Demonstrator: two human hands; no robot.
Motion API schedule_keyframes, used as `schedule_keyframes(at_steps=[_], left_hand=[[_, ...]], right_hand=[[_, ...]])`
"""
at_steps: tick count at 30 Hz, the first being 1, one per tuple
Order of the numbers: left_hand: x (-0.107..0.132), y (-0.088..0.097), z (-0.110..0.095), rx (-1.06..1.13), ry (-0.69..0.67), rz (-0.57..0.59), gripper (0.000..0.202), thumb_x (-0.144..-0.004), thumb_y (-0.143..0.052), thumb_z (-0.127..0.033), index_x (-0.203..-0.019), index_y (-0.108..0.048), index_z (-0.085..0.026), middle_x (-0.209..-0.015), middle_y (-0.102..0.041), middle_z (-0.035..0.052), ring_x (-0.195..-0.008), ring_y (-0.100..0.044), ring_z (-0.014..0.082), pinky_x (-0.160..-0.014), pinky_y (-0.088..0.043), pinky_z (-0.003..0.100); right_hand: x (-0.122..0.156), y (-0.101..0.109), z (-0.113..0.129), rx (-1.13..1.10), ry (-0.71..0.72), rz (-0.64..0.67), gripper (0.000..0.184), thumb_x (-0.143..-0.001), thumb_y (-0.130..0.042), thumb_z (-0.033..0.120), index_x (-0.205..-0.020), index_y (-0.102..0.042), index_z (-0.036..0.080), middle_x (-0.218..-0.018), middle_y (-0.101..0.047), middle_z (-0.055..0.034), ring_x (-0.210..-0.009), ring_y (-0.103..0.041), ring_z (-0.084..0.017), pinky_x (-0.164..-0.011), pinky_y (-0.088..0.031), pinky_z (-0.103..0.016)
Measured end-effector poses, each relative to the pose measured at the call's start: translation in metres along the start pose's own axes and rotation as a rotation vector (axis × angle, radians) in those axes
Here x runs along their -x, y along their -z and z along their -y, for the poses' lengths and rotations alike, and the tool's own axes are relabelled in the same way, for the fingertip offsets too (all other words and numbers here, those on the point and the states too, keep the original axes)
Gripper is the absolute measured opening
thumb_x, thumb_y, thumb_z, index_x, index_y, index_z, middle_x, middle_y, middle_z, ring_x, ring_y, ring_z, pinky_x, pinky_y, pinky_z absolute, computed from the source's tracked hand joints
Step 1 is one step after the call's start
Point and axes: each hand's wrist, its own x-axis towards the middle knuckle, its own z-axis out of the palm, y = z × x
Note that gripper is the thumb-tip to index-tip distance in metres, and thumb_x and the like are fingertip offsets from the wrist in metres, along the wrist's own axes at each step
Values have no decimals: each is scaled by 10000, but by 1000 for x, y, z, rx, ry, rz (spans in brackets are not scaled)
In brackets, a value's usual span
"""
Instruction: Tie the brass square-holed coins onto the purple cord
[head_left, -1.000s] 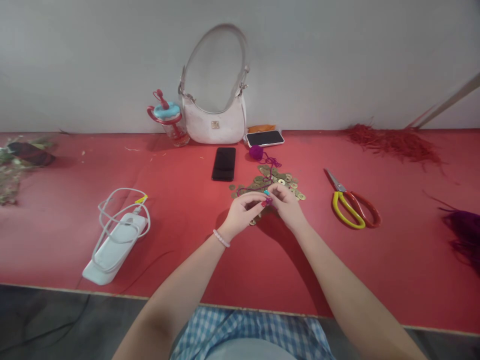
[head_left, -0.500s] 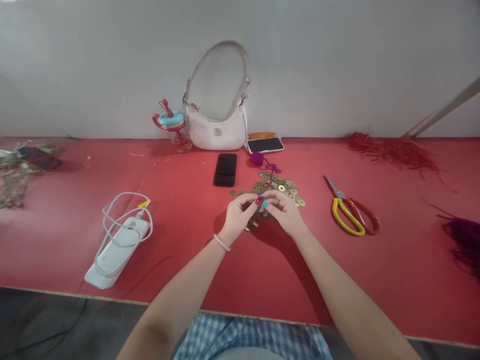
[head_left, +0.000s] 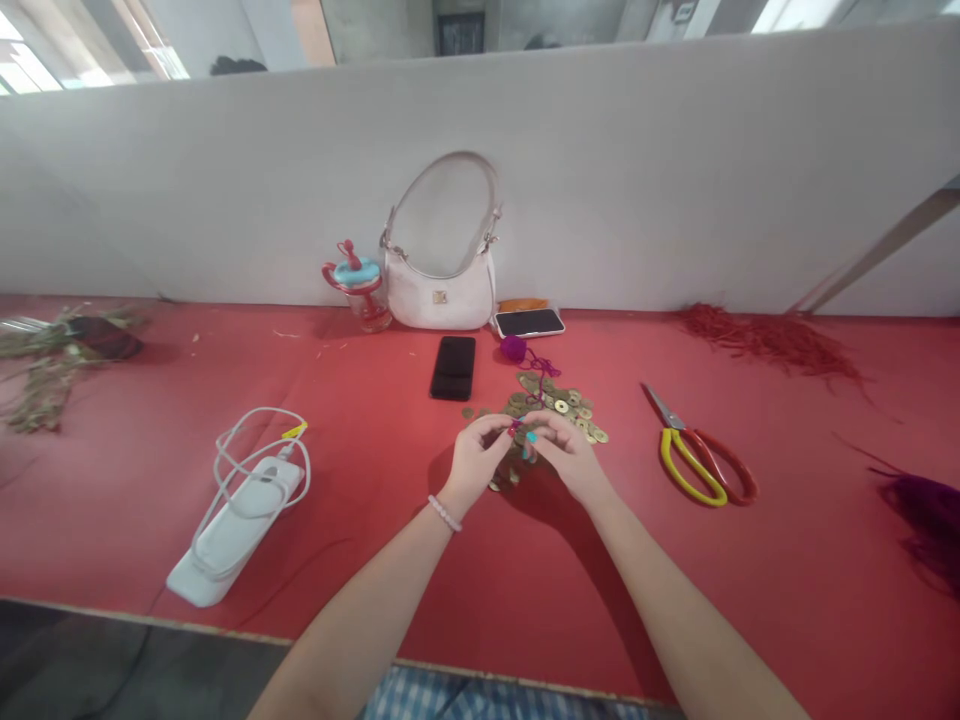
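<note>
Purple yarn [head_left: 541,367] trails from a small purple ball [head_left: 514,349] over a pile of brass-coloured coins [head_left: 574,406], some with a hole in the middle, and down to my fingers. My left hand [head_left: 480,455], with a beaded bracelet at the wrist, pinches the yarn between thumb and fingertips. Close beside it, my right hand [head_left: 566,455] has its thumb and fingers drawn together at the same spot, with the yarn at their tips. Both hands are just above the near side of the coins. Whether a coin is between the fingertips I cannot make out.
Scissors [head_left: 694,455] lie to the right, a white power strip [head_left: 236,530] with a coiled cable to the left. Behind the coins are a black phone [head_left: 453,368], a white-edged phone [head_left: 529,322], a white handbag [head_left: 441,300] and a lidded cup [head_left: 367,300]. Red strands [head_left: 772,340] lie back right.
The view has tilted up, so the table sits lower and a room shows above the partition. My hands stay together over the coins, their fingers shifting only slightly.
</note>
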Motion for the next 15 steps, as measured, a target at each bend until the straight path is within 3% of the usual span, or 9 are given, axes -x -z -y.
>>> schedule_keyframes(at_steps=[15], left_hand=[[-1,0,-3,15,14,-31,147,-737,-565,-225,-816,-640,-127,-865,-651,79,-777,-596,145,-725,-478,264]], right_hand=[[-1,1,0,25,-29,5,234,-694,-502,220,-920,-542,175,-462,-511,56,-430,-444,-96,-480,-368,-237]])
